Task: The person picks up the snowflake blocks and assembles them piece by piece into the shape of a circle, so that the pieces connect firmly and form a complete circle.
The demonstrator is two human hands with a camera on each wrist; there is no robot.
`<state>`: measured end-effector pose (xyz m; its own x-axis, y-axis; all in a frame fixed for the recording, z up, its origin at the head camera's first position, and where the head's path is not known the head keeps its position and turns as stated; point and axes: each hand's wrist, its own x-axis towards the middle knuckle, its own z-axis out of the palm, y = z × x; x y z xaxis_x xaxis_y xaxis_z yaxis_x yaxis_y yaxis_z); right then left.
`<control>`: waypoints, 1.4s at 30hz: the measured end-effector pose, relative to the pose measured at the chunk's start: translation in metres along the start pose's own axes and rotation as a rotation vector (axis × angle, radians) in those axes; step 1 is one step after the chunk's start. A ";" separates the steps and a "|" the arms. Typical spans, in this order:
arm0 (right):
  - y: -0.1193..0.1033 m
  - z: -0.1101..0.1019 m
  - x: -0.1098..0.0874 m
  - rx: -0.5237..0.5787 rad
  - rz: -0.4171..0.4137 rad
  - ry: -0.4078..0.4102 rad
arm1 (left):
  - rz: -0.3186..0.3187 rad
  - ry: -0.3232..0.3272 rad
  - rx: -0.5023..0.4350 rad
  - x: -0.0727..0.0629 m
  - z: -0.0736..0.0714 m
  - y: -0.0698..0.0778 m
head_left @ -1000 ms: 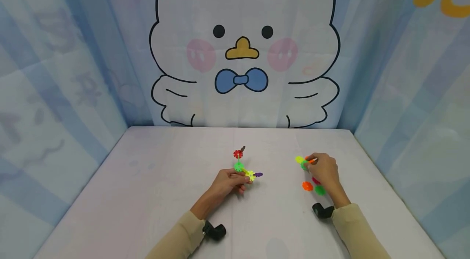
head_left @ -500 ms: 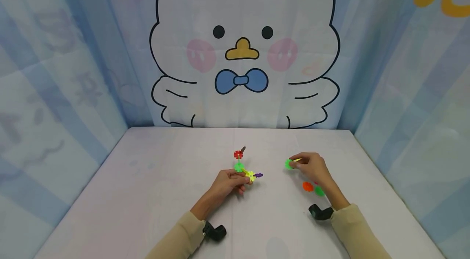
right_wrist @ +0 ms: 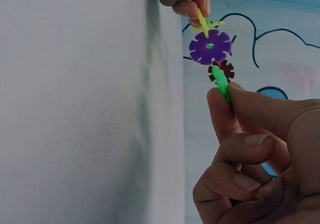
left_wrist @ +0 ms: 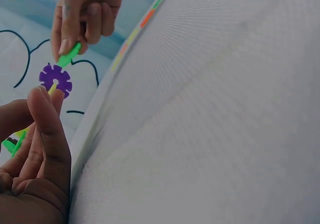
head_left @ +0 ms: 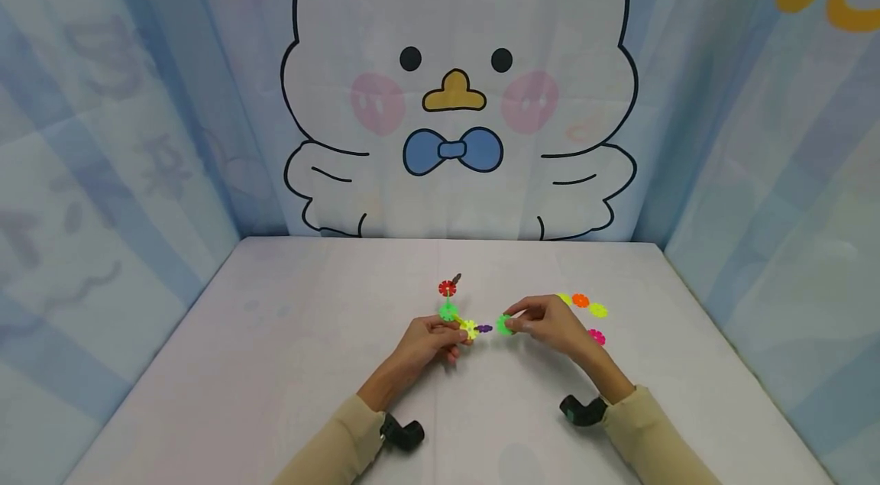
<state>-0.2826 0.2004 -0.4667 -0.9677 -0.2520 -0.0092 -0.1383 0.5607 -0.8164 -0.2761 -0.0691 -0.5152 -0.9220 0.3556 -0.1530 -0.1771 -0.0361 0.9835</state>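
My left hand [head_left: 433, 337] pinches a yellow notched snowflake disc [head_left: 470, 329] between thumb and fingers. It belongs to a joined chain with a green disc [head_left: 448, 312], a red disc [head_left: 447, 289] and a brown disc [head_left: 457, 279] on the far side, plus a purple disc [head_left: 484, 328] pointing right. Between thumb and forefinger of my right hand [head_left: 550, 323] is a loose bright green disc [head_left: 503, 325], seen edge-on as a green disc [right_wrist: 221, 82] in the right wrist view. Its edge is right at the rim of the purple disc [right_wrist: 197, 52].
Beyond my right hand lie loose discs on the white table [head_left: 309, 363]: a yellow one [head_left: 599, 310], an orange one [head_left: 580, 301], a pink one [head_left: 596, 337] and another yellow one partly hidden. Curtains surround the table. Black cameras [head_left: 582, 411] sit on both wrists.
My right hand has picked the green disc out of the loose pile and carried it left to the purple disc. The left hand and its chain have stayed in place.
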 end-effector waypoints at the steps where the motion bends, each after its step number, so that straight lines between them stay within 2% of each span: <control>1: -0.001 0.001 0.000 -0.002 0.004 -0.003 | 0.002 0.000 -0.001 0.000 0.000 0.000; 14: 0.001 0.008 0.000 -0.001 -0.029 -0.042 | 0.022 -0.012 0.010 0.000 0.001 -0.002; 19: 0.004 0.011 0.001 0.018 -0.009 -0.059 | 0.016 -0.019 0.008 -0.001 0.001 -0.003; 32: 0.007 0.019 0.004 0.084 -0.008 -0.036 | 0.020 0.004 -0.010 0.003 -0.001 -0.008; 42: 0.010 0.021 0.003 0.107 -0.025 -0.042 | 0.027 -0.004 -0.026 0.001 0.000 -0.007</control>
<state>-0.2822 0.1883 -0.4867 -0.9543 -0.2985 -0.0105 -0.1366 0.4675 -0.8734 -0.2757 -0.0684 -0.5222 -0.9253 0.3577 -0.1259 -0.1611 -0.0702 0.9844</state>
